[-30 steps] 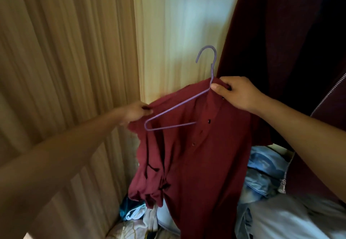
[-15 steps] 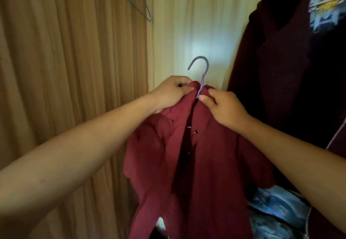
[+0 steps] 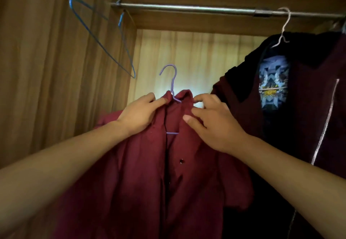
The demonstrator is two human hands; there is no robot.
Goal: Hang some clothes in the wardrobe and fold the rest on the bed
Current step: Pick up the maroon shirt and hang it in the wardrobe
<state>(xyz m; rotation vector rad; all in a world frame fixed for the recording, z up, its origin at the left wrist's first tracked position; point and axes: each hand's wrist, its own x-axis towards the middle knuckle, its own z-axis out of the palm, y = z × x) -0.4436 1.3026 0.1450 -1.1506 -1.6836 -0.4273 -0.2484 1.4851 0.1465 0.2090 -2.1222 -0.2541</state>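
A dark red button shirt [image 3: 146, 173] hangs on a purple wire hanger [image 3: 171, 81] held up inside the wardrobe. Only the hanger's hook and a short piece of its bottom bar show; the rest is under the cloth. My left hand [image 3: 139, 112] grips the shirt's left shoulder beside the collar. My right hand [image 3: 211, 121] pinches the collar on the right side with thumb and fingers. The hook is well below the metal rail [image 3: 187, 8] and is not on it.
An empty blue wire hanger [image 3: 104, 40] hangs at the rail's left end, near the wooden side wall [image 3: 56, 70]. A dark maroon zip jacket [image 3: 309, 117] on a white hanger [image 3: 283, 27] fills the right side. The rail between them is bare.
The view has tilted up, so the rail and blue hanger now show. The shirt went fully onto the purple hanger and both hands came to the collar, lifting it higher.
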